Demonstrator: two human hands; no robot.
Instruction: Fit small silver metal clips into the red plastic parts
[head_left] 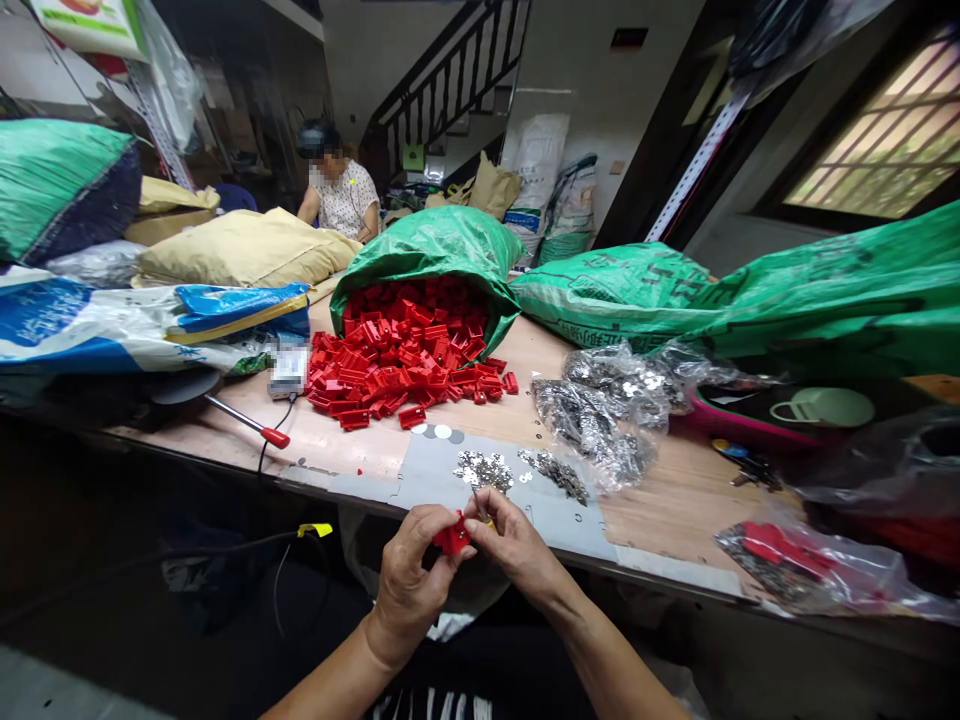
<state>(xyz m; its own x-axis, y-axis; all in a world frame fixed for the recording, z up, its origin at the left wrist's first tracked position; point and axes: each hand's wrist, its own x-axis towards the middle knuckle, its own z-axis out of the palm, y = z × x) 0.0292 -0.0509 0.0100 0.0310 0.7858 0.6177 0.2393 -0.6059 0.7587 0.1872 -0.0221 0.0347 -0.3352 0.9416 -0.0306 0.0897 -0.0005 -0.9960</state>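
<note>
Just in front of the table's near edge, my left hand pinches a small red plastic part between thumb and fingers. Close against that part is my right hand, its fingers closed around a thin tool with a yellow handle. The tool's narrow dark shaft points up and away; its exact kind is not clear. Beyond the hands, a pile of small silvery metal pieces lies on a grey sheet, with a darker metal heap to its right.
A green sack spills red plastic parts onto the table. Clear bags of metal pieces lie to the right, near a pink-rimmed tray. A red-tipped lever juts out at left. Another person sits across the table.
</note>
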